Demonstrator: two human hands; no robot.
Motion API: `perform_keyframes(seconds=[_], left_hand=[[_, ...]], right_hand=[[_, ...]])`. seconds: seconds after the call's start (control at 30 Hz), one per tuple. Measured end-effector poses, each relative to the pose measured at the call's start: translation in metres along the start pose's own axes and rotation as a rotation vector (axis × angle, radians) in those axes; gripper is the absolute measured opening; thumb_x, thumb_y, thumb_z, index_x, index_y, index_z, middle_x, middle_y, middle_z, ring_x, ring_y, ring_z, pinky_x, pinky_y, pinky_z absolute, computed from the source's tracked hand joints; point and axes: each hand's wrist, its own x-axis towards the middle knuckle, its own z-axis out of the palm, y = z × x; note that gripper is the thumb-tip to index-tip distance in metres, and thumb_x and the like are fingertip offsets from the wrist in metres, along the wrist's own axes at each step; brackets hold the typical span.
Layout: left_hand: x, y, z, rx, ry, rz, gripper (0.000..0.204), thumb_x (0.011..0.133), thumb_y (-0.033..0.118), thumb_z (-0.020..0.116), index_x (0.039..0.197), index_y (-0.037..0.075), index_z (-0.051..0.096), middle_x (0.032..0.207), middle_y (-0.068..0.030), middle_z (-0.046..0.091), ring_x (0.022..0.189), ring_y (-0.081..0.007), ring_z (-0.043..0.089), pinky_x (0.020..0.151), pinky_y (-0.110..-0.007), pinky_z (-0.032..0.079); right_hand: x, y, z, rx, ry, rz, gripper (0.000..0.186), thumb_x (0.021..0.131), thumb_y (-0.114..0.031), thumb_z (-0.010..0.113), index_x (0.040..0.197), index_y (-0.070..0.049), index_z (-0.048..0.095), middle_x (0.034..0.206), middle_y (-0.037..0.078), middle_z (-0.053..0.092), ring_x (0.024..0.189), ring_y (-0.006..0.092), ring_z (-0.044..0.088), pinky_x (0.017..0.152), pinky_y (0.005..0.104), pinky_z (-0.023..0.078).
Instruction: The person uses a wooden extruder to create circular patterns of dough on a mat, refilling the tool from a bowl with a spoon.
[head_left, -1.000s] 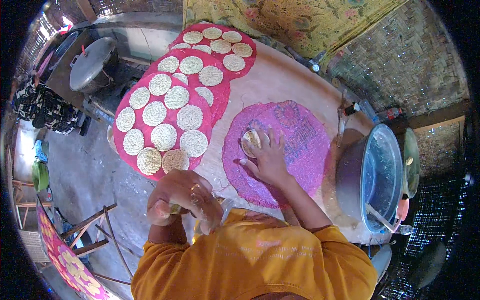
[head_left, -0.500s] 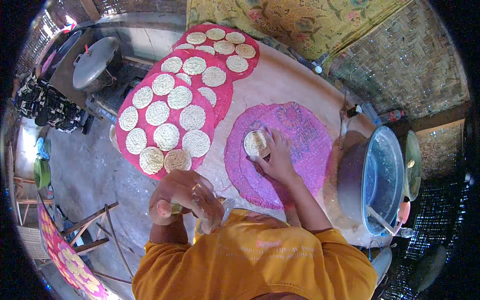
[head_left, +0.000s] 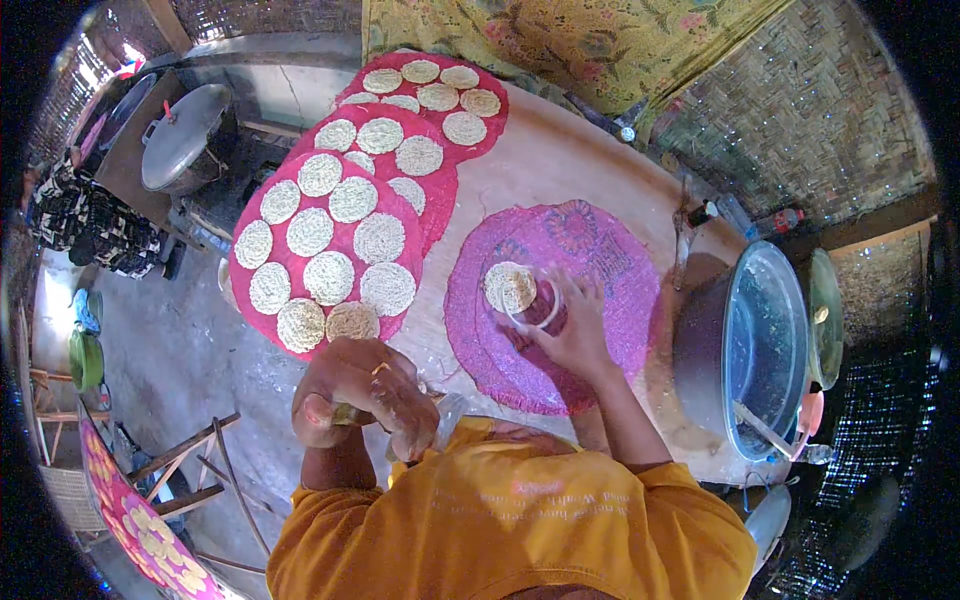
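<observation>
A pale round ring mould [head_left: 545, 322] is between the fingers of my right hand [head_left: 580, 335], raised and tilted over the purple mat [head_left: 620, 365]. Just left of the ring, a flat, pale, grainy disc [head_left: 510, 287] lies on that mat. My left hand [head_left: 372, 395] is closed close to my chest, at the near edge of the table. Clear, shiny material [head_left: 452, 408] shows beside its fingers, and a yellowish bit shows under them; what kind of thing it is stays hidden.
Overlapping pink mats [head_left: 345, 228] with several pale discs lie at the left. A large basin [head_left: 735, 350] with a pale stick stands at the right. Bottles [head_left: 785, 220] line the back right edge. A lidded pot [head_left: 187, 138] stands far left; a wooden rack [head_left: 180, 470] is lower left.
My right hand has lifted the ring off the grainy disc and shifted slightly right. The disc now lies bare on the purple mat. My left hand stays nearly still.
</observation>
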Motion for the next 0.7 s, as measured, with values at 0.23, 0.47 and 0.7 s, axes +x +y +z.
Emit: perform_keyframes(seconds=[0.23, 0.47, 0.7], left_hand=[[0.016, -0.016, -0.026, -0.218, -0.448, 0.046, 0.088, 0.083, 0.073, 0.017, 0.074, -0.005, 0.058, 0.066, -0.0137, 0.060, 0.058, -0.0313, 0.062, 0.059, -0.042, 0.050], [-0.004, -0.015, -0.013, -0.064, 0.319, -0.200, 0.092, 0.071, 0.085, 0.014, 0.058, 0.003, 0.053, 0.046, -0.0101, 0.049, 0.035, -0.0265, 0.045, 0.042, -0.039, 0.041], [0.088, -0.057, -0.015, -0.838, 0.242, -0.140, 0.082, 0.077, 0.081, 0.016, 0.074, 0.007, 0.051, 0.061, -0.0072, 0.050, 0.059, -0.0272, 0.050, 0.063, -0.043, 0.043]], right_hand=[[-0.055, 0.001, 0.014, -0.051, -0.147, 0.095, 0.086, 0.065, -0.046, 0.073, 0.133, -0.006, 0.036, 0.125, 0.018, 0.049, 0.116, 0.0371, 0.042, 0.104, 0.0546, 0.017], [-0.053, -0.004, 0.010, -0.056, -0.061, -0.025, 0.085, 0.066, -0.048, 0.073, 0.132, -0.006, 0.039, 0.126, 0.022, 0.046, 0.111, 0.0374, 0.046, 0.105, 0.0515, 0.020], [-0.055, 0.010, -0.066, 1.047, -0.820, 0.207, 0.079, 0.081, -0.067, 0.042, 0.127, -0.003, 0.043, 0.109, 0.016, 0.058, 0.094, 0.0238, 0.060, 0.079, 0.0370, 0.049]])
